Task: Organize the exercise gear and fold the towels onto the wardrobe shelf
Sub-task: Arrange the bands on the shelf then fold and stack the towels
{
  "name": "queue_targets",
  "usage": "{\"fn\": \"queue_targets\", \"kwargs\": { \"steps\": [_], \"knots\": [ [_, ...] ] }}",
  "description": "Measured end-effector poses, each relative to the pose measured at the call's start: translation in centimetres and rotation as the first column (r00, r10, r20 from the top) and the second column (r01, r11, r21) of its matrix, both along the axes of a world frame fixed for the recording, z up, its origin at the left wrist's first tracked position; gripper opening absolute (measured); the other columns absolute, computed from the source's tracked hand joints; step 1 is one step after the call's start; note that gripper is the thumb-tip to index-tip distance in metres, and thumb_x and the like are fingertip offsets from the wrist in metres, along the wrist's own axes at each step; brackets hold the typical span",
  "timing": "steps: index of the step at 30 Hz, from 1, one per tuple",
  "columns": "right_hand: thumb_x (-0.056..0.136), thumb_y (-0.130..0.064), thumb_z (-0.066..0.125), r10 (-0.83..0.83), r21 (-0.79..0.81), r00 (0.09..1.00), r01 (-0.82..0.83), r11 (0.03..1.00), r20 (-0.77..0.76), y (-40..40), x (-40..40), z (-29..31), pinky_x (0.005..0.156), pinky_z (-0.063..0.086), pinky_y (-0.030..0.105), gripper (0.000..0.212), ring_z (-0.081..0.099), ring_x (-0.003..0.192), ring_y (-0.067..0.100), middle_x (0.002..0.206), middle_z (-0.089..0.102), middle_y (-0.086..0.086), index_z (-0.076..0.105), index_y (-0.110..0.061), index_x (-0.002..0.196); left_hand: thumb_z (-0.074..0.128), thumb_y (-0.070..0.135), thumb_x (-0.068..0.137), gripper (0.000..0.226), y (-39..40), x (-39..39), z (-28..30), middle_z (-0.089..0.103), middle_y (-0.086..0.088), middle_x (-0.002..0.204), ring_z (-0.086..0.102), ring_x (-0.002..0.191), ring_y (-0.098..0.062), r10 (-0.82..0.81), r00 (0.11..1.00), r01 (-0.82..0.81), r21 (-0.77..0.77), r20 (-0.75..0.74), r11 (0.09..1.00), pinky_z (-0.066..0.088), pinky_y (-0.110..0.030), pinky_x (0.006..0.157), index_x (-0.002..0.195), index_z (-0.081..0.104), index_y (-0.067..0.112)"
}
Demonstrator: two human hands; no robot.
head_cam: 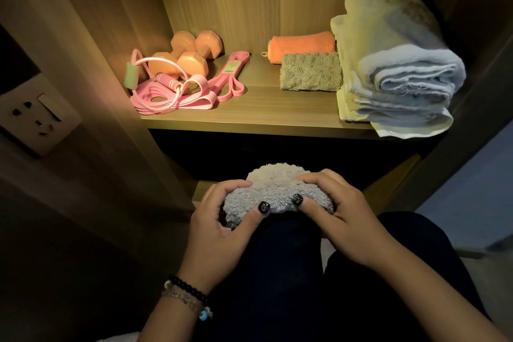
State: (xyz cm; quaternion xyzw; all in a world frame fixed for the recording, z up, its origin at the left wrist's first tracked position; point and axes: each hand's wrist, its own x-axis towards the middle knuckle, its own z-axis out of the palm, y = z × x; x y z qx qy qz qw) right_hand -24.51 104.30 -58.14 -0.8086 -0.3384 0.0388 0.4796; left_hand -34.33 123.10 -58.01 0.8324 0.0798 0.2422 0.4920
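A fluffy grey towel (273, 189) is bunched over my knee, below the shelf. My left hand (219, 228) grips its left end, and my right hand (341, 219) grips its right end, both thumbs pressed on top. On the lit wardrobe shelf (263, 116), two orange dumbbells (188, 55) lie at the back left. A pink jump rope and pink resistance bands (177, 91) lie in front of them. An orange rolled towel (302, 46) and a folded olive towel (311, 72) sit mid-shelf. A yellow and a light blue folded towel (399, 72) are stacked at the right.
The wardrobe's wooden side panels (116, 36) close in the shelf left and right. A wall socket plate (39, 116) is mounted at the left. A dark lower compartment (277, 153) opens under the shelf. My dark-trousered legs fill the foreground.
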Motion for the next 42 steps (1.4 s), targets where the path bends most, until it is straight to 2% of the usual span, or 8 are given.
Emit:
{"fn": "queue_targets", "kwargs": {
  "steps": [8, 15, 20, 25, 31, 36, 39, 42],
  "knots": [
    [0.086, -0.046, 0.056, -0.115, 0.118, 0.967, 0.144, 0.982, -0.225, 0.3, -0.9, 0.5, 0.055, 0.038, 0.025, 0.028, 0.053, 0.059, 0.011, 0.066, 0.057, 0.002, 0.058, -0.021, 0.073, 0.067, 0.055, 0.067, 0.040, -0.8, 1.0, 1.0, 0.074, 0.006, 0.080, 0.070, 0.076, -0.012, 0.090, 0.988, -0.115, -0.214, -0.123, 0.970, 0.056, -0.029, 0.066, 0.082, 0.074, 0.019],
    [0.082, -0.053, 0.062, -0.440, -0.021, 0.819, 0.465, 0.885, -0.368, 1.0, -0.8, 0.1, 0.064, 0.041, 0.030, 0.032, 0.058, 0.080, 0.010, 0.091, 0.060, -0.001, 0.064, -0.022, 0.078, 0.061, 0.088, 0.049, 0.102, 0.5, 3.4, 1.3, 0.063, -0.028, 0.077, 0.055, 0.057, -0.029, 0.057, 0.940, -0.125, -0.184, -0.336, 0.975, 0.039, -0.033, 0.056, 0.082, 0.062, -0.009],
    [0.081, -0.062, 0.057, -0.439, -0.160, 0.728, 0.423, 0.892, -0.526, 0.9, 0.0, 0.6, 0.065, 0.042, 0.032, 0.050, 0.062, 0.081, 0.017, 0.089, 0.066, 0.003, 0.065, -0.013, 0.088, 0.060, 0.078, 0.060, 0.085, 0.3, 4.1, 1.2, 0.063, -0.016, 0.076, 0.058, 0.067, -0.033, 0.088, 0.923, -0.157, -0.159, -0.374, 0.975, 0.048, -0.039, 0.060, 0.086, 0.060, -0.002],
    [0.078, -0.055, 0.064, -0.375, -0.057, 0.701, 0.432, 0.900, -0.607, 1.4, 0.3, 1.5, 0.058, 0.039, 0.029, 0.056, 0.056, 0.066, 0.014, 0.076, 0.060, 0.011, 0.063, 0.001, 0.084, 0.068, 0.045, 0.080, 0.025, -0.2, 3.7, 1.2, 0.071, 0.005, 0.083, 0.067, 0.079, -0.011, 0.086, 0.932, -0.186, -0.259, -0.353, 0.948, 0.053, -0.028, 0.066, 0.087, 0.069, 0.021],
    [0.079, -0.032, 0.073, -0.383, 0.106, 0.749, 0.512, 0.853, -0.541, 1.8, 0.4, 2.7, 0.052, 0.044, 0.015, 0.025, 0.059, 0.061, 0.001, 0.077, 0.066, 0.002, 0.066, -0.008, 0.083, 0.070, 0.042, 0.080, 0.028, -0.8, 3.8, 2.0, 0.073, -0.003, 0.080, 0.070, 0.079, -0.021, 0.089, 0.960, -0.183, -0.352, -0.266, 0.918, 0.056, -0.044, 0.071, 0.082, 0.070, 0.015],
    [0.080, -0.016, 0.072, -0.379, 0.229, 0.786, 0.535, 0.813, -0.489, 1.5, 2.0, 3.8, 0.049, 0.041, 0.011, 0.015, 0.053, 0.058, -0.005, 0.076, 0.059, -0.003, 0.061, -0.007, 0.085, 0.076, 0.039, 0.072, 0.040, -0.8, 5.5, 4.6, 0.066, -0.001, 0.078, 0.063, 0.068, -0.008, -0.029, 0.988, -0.050, -0.490, -0.151, 0.870, 0.051, -0.025, 0.057, 0.090, 0.065, 0.006],
    [0.082, -0.013, 0.070, -0.428, 0.274, 0.833, 0.528, 0.804, -0.350, 1.0, 3.8, 4.7, 0.059, 0.040, 0.005, 0.009, 0.054, 0.071, -0.008, 0.086, 0.062, -0.006, 0.063, -0.017, 0.083, 0.089, 0.046, 0.054, 0.060, -0.4, 7.3, 5.4, 0.066, -0.010, 0.104, 0.066, 0.096, -0.023, -0.165, 0.968, 0.040, -0.538, -0.187, 0.842, 0.057, -0.041, 0.083, 0.098, 0.066, 0.013],
    [0.083, -0.013, 0.070, -0.473, 0.280, 0.856, 0.516, 0.810, -0.209, 1.1, 5.6, 5.1, 0.067, 0.039, 0.007, 0.013, 0.055, 0.080, 0.002, 0.087, 0.065, -0.008, 0.064, -0.024, 0.079, 0.090, 0.026, 0.062, 0.042, 0.1, 9.7, 5.7, 0.068, -0.011, 0.108, 0.070, 0.091, -0.024, -0.193, 0.961, 0.060, -0.530, -0.199, 0.846, 0.059, -0.039, 0.081, 0.098, 0.070, 0.019]
  ]
}}
